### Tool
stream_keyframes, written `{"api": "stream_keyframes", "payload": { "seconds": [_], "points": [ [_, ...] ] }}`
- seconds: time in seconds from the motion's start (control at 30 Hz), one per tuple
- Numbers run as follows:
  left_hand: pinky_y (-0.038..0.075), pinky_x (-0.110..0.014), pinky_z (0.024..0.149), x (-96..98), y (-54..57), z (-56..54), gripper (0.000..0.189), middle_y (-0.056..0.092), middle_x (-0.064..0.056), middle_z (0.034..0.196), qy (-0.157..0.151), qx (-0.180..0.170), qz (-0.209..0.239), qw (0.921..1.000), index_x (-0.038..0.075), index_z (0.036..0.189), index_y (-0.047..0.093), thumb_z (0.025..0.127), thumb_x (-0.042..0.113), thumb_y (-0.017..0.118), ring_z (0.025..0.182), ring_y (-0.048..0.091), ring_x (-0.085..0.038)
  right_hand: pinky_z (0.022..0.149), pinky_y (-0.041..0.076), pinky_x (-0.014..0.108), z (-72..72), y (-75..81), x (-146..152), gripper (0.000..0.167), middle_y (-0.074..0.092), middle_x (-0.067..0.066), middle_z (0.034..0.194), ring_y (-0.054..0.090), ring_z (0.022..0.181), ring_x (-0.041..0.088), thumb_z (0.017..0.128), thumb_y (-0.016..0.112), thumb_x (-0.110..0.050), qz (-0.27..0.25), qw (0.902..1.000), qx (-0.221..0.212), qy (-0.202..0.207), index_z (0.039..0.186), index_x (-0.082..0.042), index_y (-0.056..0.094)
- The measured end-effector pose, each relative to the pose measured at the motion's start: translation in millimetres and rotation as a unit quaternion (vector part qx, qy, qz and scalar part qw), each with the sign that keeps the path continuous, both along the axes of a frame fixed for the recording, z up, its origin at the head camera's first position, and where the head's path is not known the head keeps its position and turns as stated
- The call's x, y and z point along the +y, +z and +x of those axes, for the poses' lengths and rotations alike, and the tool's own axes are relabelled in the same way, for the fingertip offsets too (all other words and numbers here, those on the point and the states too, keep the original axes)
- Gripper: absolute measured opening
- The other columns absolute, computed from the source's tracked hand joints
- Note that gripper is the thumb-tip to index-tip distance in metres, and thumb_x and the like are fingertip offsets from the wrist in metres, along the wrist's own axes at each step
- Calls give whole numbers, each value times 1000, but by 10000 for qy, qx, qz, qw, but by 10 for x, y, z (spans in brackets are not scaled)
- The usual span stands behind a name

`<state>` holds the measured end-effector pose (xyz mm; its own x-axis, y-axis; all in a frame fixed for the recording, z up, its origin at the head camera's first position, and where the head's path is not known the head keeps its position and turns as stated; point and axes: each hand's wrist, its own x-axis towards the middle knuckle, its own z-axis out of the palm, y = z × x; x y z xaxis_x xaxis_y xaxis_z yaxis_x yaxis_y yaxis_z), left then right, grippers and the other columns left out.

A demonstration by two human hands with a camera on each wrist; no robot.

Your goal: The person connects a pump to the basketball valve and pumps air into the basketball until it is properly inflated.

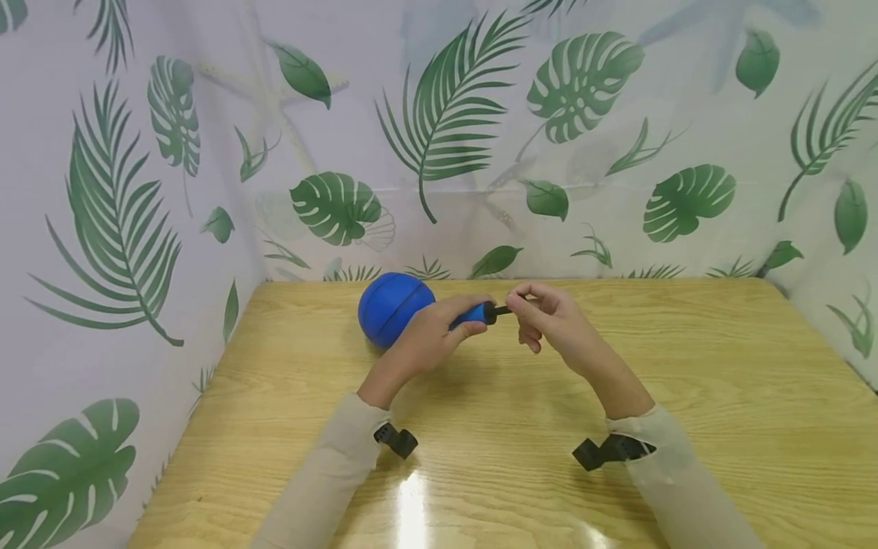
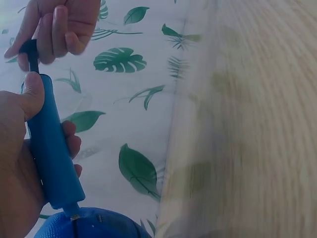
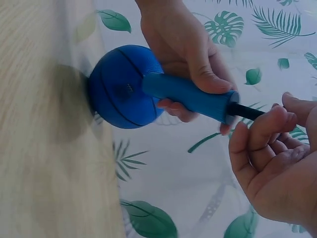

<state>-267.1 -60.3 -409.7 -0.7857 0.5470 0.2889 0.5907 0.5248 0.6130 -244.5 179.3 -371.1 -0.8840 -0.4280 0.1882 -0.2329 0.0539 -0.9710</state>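
Note:
A blue ball with black seams (image 1: 392,309) sits toward the back left of the wooden table. My left hand (image 1: 428,332) wraps around the blue barrel of a hand pump (image 2: 55,148), whose far end meets the ball in the left wrist view. Out of the barrel's black-capped end comes a thin black rod (image 3: 246,112). With thumb and fingers my right hand (image 1: 555,324) pinches the handle at the end of that rod. The rod is partly drawn out, and the pump leans up from the ball toward the right.
The wood-grain table (image 1: 480,457) reaches back to a white cloth wall (image 1: 473,244) printed with green leaves. A black camera mount is strapped at each wrist, the left one (image 1: 398,440) and the right one (image 1: 610,450), over light sleeves.

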Motion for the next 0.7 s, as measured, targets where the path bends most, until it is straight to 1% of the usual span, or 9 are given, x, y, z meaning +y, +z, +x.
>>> {"api": "stream_keyframes", "payload": {
  "seconds": [0.07, 0.13, 0.17, 0.23, 0.3, 0.4, 0.47, 0.57, 0.7],
  "points": [
    [49, -44, 110, -24, 37, -13, 49, 62, -4, 144, 114, -1, -21, 9999, 18, 150, 52, 105, 38, 54, 132, 60, -23, 57, 50, 26, 8, 55, 68, 16, 42, -5, 57, 41, 47, 14, 108, 52, -17, -368, 9992, 120, -78, 99, -8, 62],
    [47, -43, 112, -60, 73, -33, 50, 61, -5, 144, 224, 18, -54, 9997, 17, 150, 52, 105, 39, 54, 135, 58, -24, 60, 52, 26, 21, 123, 152, 17, 39, -3, 56, 38, 45, 16, 108, 51, -13, -746, 9965, 342, -172, 96, -9, 62],
    [47, -44, 112, -78, 91, -41, 50, 61, -5, 144, 264, 14, -61, 9996, 17, 150, 52, 105, 39, 54, 135, 57, -24, 61, 53, 26, 30, 160, 190, 18, 38, -2, 55, 37, 44, 17, 108, 50, -12, -849, 9950, 461, -246, 96, -9, 62],
    [46, -44, 113, -106, 116, -55, 50, 61, -5, 145, 287, 38, -80, 9995, 17, 150, 52, 105, 39, 54, 137, 56, -24, 62, 53, 26, 48, 216, 241, 18, 35, 0, 55, 34, 44, 20, 108, 50, -10, -1019, 9924, 615, -323, 95, -7, 62],
    [46, -44, 114, -116, 117, -70, 50, 60, -5, 146, 269, 88, -84, 9996, 17, 150, 52, 105, 39, 54, 137, 56, -24, 62, 54, 26, 62, 246, 253, 17, 33, 3, 56, 35, 44, 19, 107, 51, -9, -1108, 9906, 728, -350, 95, -5, 62],
    [46, -44, 114, -99, 91, -72, 51, 60, -6, 146, 272, 146, -72, 9995, 16, 150, 52, 105, 38, 55, 137, 56, -25, 61, 54, 27, 65, 237, 229, 18, 32, 4, 55, 35, 43, 19, 107, 51, -9, -1188, 9892, 766, -383, 94, -5, 62],
    [46, -44, 113, -81, 66, -60, 51, 60, -6, 146, 304, 152, -62, 9994, 16, 150, 52, 105, 38, 55, 137, 56, -25, 60, 54, 27, 56, 217, 209, 18, 32, 3, 55, 37, 42, 18, 107, 51, -9, -1134, 9898, 783, -350, 94, -5, 62],
    [46, -44, 113, -49, 39, -31, 51, 60, -7, 146, 307, 96, -43, 9995, 16, 151, 51, 105, 37, 56, 137, 56, -25, 60, 53, 28, 39, 180, 179, 18, 35, 4, 55, 38, 43, 20, 108, 50, -10, -856, 9934, 726, -235, 95, -4, 60],
    [47, -44, 112, -1, 4, 0, 51, 59, -7, 147, 213, -42, -5, 9998, 18, 151, 50, 105, 38, 55, 137, 56, -25, 57, 50, 28, 20, 102, 106, 16, 41, 1, 56, 41, 45, 18, 108, 51, -12, -529, 9973, 507, -80, 98, -3, 60]
  ]
}}
